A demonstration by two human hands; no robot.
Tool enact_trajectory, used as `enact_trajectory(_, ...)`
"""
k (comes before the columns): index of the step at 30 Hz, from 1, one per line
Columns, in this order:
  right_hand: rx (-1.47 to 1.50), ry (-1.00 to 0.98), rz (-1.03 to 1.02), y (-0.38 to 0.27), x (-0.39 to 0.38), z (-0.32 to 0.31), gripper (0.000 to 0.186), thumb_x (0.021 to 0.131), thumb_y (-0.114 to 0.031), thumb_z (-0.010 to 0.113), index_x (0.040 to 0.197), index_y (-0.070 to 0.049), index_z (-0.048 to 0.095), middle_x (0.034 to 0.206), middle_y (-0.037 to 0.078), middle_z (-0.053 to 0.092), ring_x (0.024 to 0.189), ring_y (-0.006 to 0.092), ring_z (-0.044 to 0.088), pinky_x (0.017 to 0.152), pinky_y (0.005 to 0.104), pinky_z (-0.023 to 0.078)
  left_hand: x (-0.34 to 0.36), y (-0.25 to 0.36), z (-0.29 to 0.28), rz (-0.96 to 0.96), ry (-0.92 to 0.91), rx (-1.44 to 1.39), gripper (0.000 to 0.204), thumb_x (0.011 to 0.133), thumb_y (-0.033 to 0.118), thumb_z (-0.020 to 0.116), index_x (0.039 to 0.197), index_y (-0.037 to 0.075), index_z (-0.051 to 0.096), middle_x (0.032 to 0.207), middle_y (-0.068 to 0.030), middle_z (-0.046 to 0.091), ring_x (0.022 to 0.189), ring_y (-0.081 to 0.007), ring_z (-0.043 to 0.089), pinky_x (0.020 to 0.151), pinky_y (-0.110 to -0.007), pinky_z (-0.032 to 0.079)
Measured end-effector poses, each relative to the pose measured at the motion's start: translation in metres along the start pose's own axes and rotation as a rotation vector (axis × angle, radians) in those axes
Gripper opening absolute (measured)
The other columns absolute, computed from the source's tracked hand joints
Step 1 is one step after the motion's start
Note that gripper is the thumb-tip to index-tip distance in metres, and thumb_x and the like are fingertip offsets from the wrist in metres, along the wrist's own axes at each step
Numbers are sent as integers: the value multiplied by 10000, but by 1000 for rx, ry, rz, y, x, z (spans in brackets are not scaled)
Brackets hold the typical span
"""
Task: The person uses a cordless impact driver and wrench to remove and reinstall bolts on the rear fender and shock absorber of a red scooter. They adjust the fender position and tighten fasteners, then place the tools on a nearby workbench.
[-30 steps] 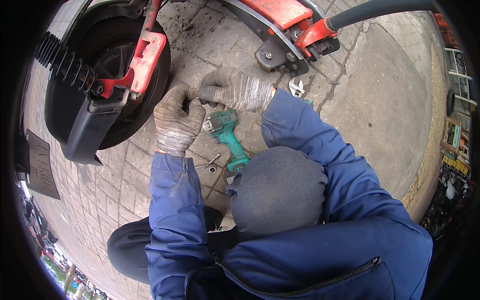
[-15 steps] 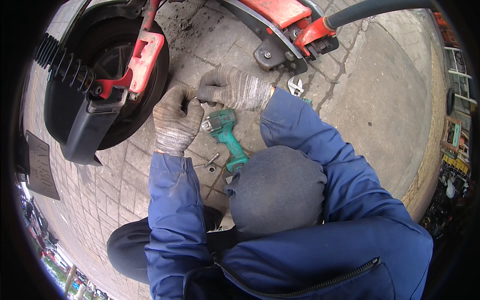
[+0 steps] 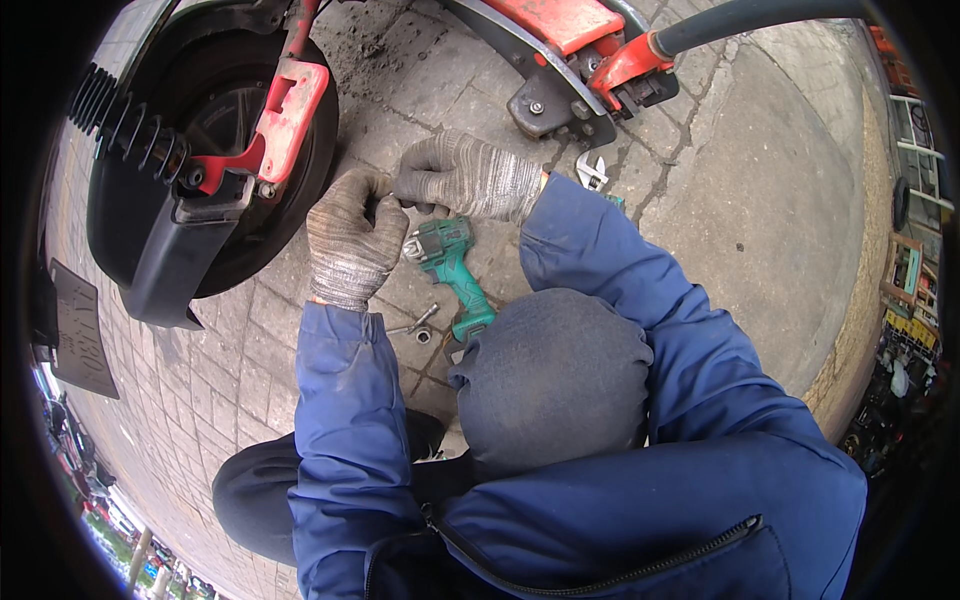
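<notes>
In grey knit gloves, my left hand (image 3: 355, 235) and my right hand (image 3: 465, 178) meet above the paving, their fingers closed together around something small that I cannot make out. A green cordless power tool (image 3: 460, 285) lies just below them, its head close to my left hand. A socket tool (image 3: 418, 320) and a small round metal piece (image 3: 423, 335) rest beside its handle. An adjustable wrench (image 3: 592, 175) lies right of my right hand, partly hidden by my sleeve.
A black wheel (image 3: 320, 150) with a red bracket (image 3: 290, 130) and coil spring (image 3: 130, 130) stands upper left. A red and black metal frame (image 3: 550, 30) with a hose (image 3: 760, 22) is above. A dark plate (image 3: 82, 330) is at far left, assorted clutter at far right.
</notes>
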State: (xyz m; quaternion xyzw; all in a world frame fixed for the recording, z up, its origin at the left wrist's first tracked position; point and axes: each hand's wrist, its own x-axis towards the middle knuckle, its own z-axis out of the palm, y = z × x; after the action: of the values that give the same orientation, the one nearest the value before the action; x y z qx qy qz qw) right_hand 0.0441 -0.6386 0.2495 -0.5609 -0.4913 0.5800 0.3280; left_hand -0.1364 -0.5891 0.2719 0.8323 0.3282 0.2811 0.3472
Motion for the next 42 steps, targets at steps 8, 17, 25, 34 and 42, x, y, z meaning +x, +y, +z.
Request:
enact_trajectory(8, -296, 61, -277, -2, 0, -4, 335, 869, -316, 663, 1046, -32, 673, 882, 119, 687, 806, 182, 640, 756, 328, 521, 0, -2, 1, -34, -33, -58, 64, 769, 3, 597, 832, 0, 605, 696, -116, 581, 601, -173, 568, 581, -305, 472)
enact_trajectory(17, -112, 52, -124, -4, -2, 0, 293, 855, -286, 680, 1035, -55, 681, 890, 110, 692, 822, 188, 653, 764, 322, 522, 0, -1, 1, 0, -12, -10, 52, 776, 6, 602, 828, -2, 602, 706, -112, 586, 607, -178, 571, 584, -305, 476)
enact_trajectory(25, -234, 47, -146, -5, -6, -6, 304, 859, -288, 681, 1027, -35, 676, 875, 108, 694, 812, 191, 655, 741, 324, 521, 0, -2, 1, 32, -7, 37, 69, 798, 28, 612, 864, 9, 611, 667, -64, 580, 601, -104, 543, 573, -278, 462)
enact_trajectory(34, -177, 117, -244, 5, 1, 2, 262, 865, -261, 676, 1011, -43, 681, 849, 81, 684, 811, 168, 637, 762, 312, 515, -1, -5, 0, -44, -37, -37, 77, 781, 17, 623, 857, 6, 620, 704, -118, 601, 601, -158, 579, 574, -303, 478)
enact_trajectory(42, 77, 16, -84, 7, -2, -4, 241, 870, -254, 663, 959, -31, 680, 757, 50, 644, 692, 105, 596, 644, 274, 512, -1, -2, 3, -53, 4, -69, 106, 782, 22, 644, 886, 10, 635, 703, -75, 595, 602, -117, 568, 568, -269, 469)
